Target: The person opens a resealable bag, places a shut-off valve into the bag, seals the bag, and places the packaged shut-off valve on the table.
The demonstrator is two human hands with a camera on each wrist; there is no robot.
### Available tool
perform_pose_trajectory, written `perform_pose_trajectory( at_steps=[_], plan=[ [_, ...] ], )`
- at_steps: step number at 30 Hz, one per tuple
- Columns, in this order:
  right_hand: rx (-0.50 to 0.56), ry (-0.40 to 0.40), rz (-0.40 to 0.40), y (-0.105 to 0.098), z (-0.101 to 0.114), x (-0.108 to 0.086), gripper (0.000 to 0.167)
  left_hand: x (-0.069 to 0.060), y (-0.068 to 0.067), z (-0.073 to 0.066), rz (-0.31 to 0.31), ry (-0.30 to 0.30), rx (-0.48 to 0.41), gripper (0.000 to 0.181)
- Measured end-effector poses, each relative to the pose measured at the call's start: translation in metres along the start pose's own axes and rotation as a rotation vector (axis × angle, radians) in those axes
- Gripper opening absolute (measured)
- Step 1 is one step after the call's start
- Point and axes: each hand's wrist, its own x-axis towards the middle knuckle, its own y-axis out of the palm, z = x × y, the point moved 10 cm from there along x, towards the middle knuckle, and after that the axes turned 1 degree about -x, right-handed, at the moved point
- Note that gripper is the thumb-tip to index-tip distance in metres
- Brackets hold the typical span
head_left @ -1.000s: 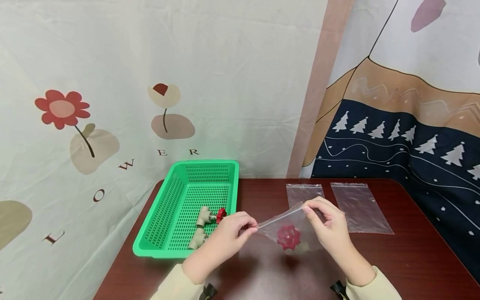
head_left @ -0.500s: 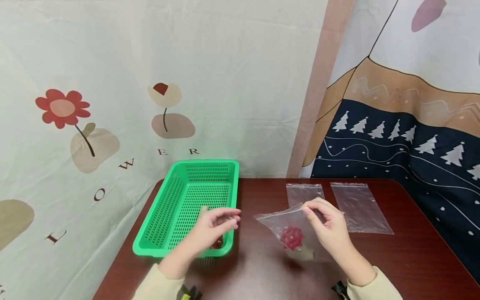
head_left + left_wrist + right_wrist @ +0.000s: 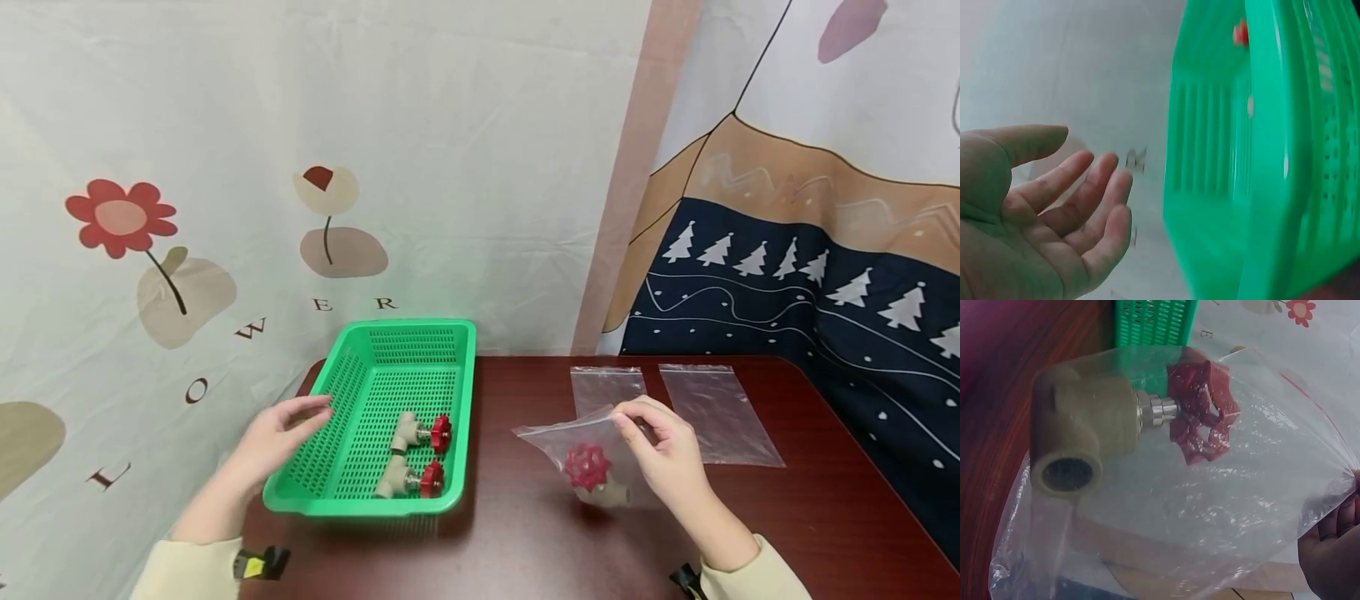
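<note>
My right hand (image 3: 660, 442) pinches the top corner of a clear zip bag (image 3: 558, 442) over the table's middle. Inside the bag sits a valve (image 3: 1097, 419) with a beige tee body, a metal stem and a red handwheel (image 3: 1204, 412). The left hand (image 3: 281, 437) is at the left rim of the green basket (image 3: 468, 367), fingers loosely extended and holding nothing; the left wrist view shows its palm beside the basket wall. Two more valves lie in the basket's near right part, a farther valve (image 3: 408, 433) and a nearer valve (image 3: 396, 479).
Two flat zip bags lie at the back of the brown table (image 3: 517, 542): one bag (image 3: 607, 383) partly behind the held bag, another bag (image 3: 720, 417) to its right. A printed cloth (image 3: 480, 167) hangs behind the table.
My left hand has let go of the bag's left corner and moved left across the basket to its far left side. The right hand has stayed nearly in place with the bag.
</note>
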Motion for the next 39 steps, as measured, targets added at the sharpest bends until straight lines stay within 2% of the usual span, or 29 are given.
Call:
perform_pose_trajectory(
  at_steps=[2, 5, 8, 10, 13, 15, 17, 21, 24, 26, 29, 31, 35, 39],
  plan=[
    [-0.005, -0.008, 0.004, 0.001, 0.003, 0.000, 0.020, -0.003, -0.019, 0.013, -0.044, -0.031, 0.054, 0.056],
    [-0.020, -0.035, 0.007, 0.002, 0.015, 0.001, 0.022, -0.005, -0.036, 0.037, -0.050, -0.095, -0.002, 0.062],
    [-0.022, -0.052, 0.011, 0.002, 0.027, 0.002, 0.021, -0.005, -0.044, 0.063, -0.041, -0.158, -0.083, 0.066],
    [-0.014, -0.048, 0.018, 0.003, 0.028, 0.002, 0.020, -0.005, -0.043, 0.080, -0.013, -0.201, -0.179, 0.067],
    [0.001, -0.037, 0.027, 0.005, 0.016, 0.001, 0.022, -0.005, -0.035, 0.100, 0.062, -0.255, -0.319, 0.066],
    [0.016, -0.023, 0.033, 0.008, 0.006, -0.001, 0.022, -0.005, -0.029, 0.110, 0.102, -0.284, -0.380, 0.067],
    [0.033, -0.016, 0.035, 0.012, 0.000, -0.001, 0.023, -0.005, -0.025, 0.116, 0.112, -0.301, -0.399, 0.066],
    [0.068, -0.035, 0.042, 0.022, 0.008, 0.003, 0.019, -0.005, -0.023, 0.126, 0.065, -0.350, -0.390, 0.067],
    [0.079, -0.045, 0.047, 0.030, 0.017, 0.007, 0.014, -0.005, -0.020, 0.129, 0.045, -0.375, -0.377, 0.068],
    [0.103, -0.029, 0.046, 0.038, 0.013, 0.010, 0.012, -0.005, -0.019, 0.129, 0.043, -0.381, -0.374, 0.068],
    [0.187, 0.045, 0.031, 0.053, -0.005, 0.012, 0.008, -0.006, -0.020, 0.129, 0.036, -0.387, -0.368, 0.068],
    [0.283, 0.137, 0.013, 0.066, -0.021, 0.011, 0.005, -0.006, -0.021, 0.130, 0.030, -0.391, -0.361, 0.068],
    [0.533, 0.358, -0.034, 0.091, -0.051, 0.007, 0.014, -0.007, -0.021, 0.129, 0.025, -0.394, -0.343, 0.069],
    [0.711, 0.497, -0.116, 0.105, -0.077, 0.005, 0.011, -0.007, -0.021, 0.128, 0.019, -0.399, -0.336, 0.068]
  ],
)
